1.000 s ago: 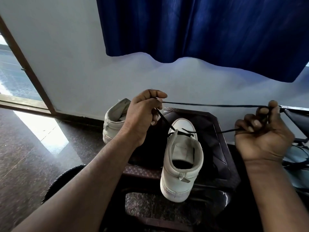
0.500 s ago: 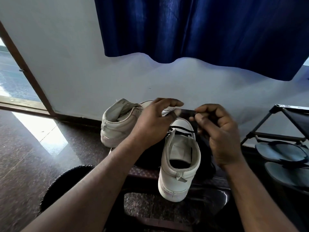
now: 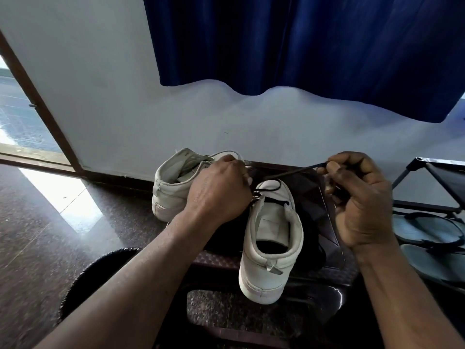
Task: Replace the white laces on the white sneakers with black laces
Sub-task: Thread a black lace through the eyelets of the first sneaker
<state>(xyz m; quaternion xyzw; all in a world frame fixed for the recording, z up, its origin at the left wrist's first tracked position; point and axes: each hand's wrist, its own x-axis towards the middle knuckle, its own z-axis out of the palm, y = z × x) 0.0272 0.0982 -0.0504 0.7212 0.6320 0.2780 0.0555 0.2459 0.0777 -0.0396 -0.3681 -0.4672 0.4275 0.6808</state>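
A white sneaker [image 3: 270, 245] stands heel toward me on a dark stool [image 3: 334, 248], with a black lace [image 3: 274, 188] threaded through its upper eyelets. My left hand [image 3: 219, 190] rests at the shoe's left eyelets, fingers curled on the lace there. My right hand [image 3: 357, 197] pinches a taut strand of the black lace [image 3: 297, 171] up and to the right of the shoe. The second white sneaker [image 3: 176, 185] lies behind my left hand, near the wall.
A white wall with a blue curtain [image 3: 302, 46] stands just behind the stool. A black shoe rack [image 3: 432, 187] with sandals [image 3: 427, 230] is at the right. A dark round object [image 3: 95, 273] sits on the polished floor at lower left. An open doorway [image 3: 20, 117] is far left.
My right hand moved right and pulled a lace strand taut again. My left hand dropped to the shoe's left eyelets. A second ago both hands held the lace stretched wide.
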